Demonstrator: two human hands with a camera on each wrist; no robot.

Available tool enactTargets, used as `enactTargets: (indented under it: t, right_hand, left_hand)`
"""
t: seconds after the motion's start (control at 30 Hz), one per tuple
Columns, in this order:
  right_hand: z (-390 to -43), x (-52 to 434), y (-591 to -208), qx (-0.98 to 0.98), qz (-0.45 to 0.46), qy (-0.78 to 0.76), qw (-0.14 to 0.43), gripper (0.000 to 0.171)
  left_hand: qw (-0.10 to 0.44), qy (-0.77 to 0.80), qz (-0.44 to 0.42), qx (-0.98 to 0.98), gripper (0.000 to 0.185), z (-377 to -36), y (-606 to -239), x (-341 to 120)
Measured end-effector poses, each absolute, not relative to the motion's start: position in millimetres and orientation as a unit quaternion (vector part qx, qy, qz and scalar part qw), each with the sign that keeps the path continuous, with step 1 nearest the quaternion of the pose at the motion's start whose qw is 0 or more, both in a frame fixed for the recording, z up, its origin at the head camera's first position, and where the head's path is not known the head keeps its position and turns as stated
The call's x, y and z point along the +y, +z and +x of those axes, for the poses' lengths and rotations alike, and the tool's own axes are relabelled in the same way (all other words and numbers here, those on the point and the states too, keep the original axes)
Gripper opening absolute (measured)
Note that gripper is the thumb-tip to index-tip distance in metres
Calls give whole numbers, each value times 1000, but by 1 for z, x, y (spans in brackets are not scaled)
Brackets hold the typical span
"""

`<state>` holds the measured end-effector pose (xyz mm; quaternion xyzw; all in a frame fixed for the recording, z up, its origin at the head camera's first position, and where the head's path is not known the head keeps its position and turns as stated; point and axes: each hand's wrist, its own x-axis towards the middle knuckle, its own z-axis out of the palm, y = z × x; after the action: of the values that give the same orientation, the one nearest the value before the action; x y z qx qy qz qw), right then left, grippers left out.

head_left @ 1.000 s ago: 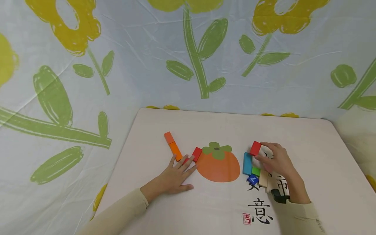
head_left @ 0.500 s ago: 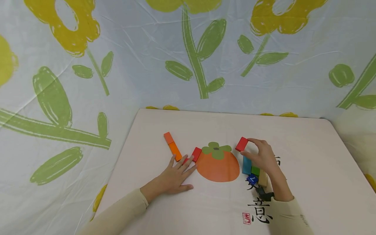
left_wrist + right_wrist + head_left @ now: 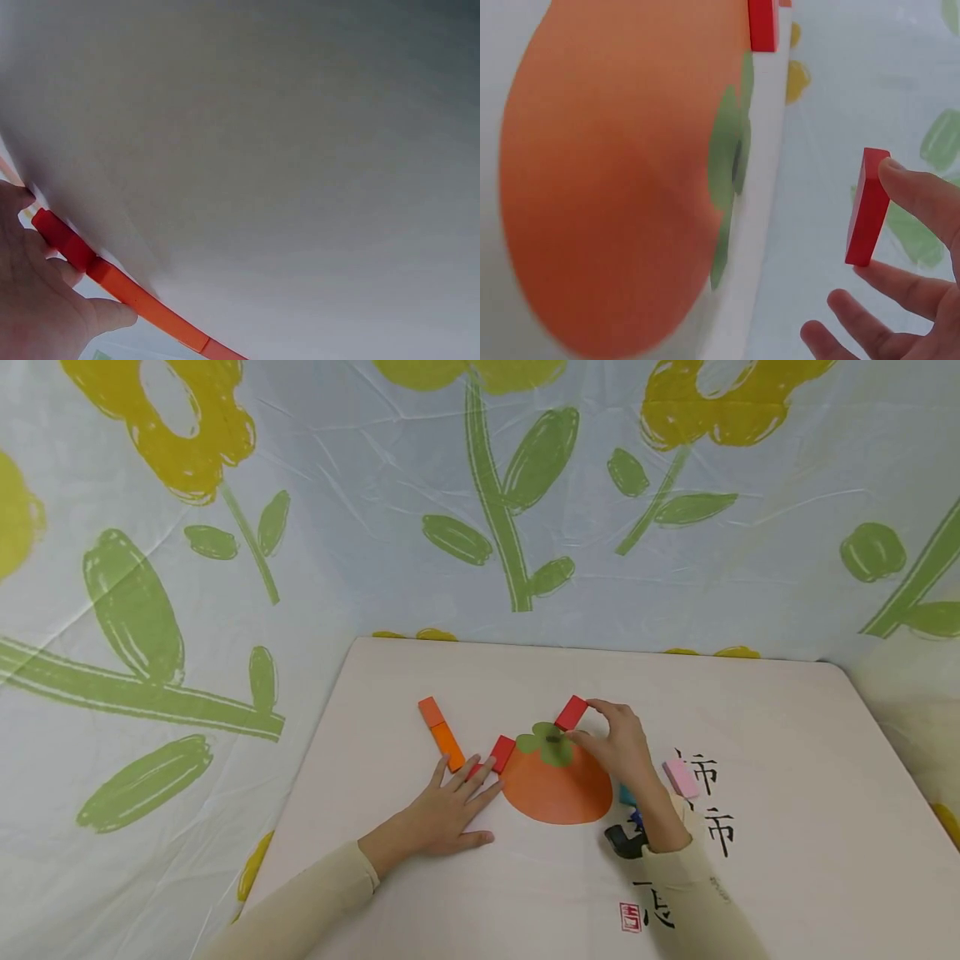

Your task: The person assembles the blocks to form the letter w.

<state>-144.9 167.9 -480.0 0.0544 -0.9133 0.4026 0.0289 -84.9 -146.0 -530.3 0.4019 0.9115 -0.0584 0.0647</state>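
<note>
The table (image 3: 787,752) is covered by a cream cloth; behind it, a flower-printed sheet (image 3: 337,527) is hung.

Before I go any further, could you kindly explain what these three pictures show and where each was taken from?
No machine here: a person works with bare hands, wearing a camera on the head and one on each wrist. The head view looks down on a table printed with a persimmon. The right hand pinches a red block in its fingers, seen close in the right wrist view. The left hand lies flat, touching a row of red and orange blocks, which the left wrist view shows. A pink block lies nearby.
</note>
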Motion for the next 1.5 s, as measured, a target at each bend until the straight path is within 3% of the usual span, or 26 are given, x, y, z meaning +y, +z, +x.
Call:
enactTargets:
  t: [0.73, 1.5]
  right_hand:
    - [-166, 103, -503, -926, 59, 372, -31, 64]
    - [-173, 91, -514, -954, 32, 290, -72, 64]
  left_hand:
    - [77, -61, 394, 914, 85, -84, -532, -145]
    - [69, -50, 401, 912, 84, -83, -528, -145]
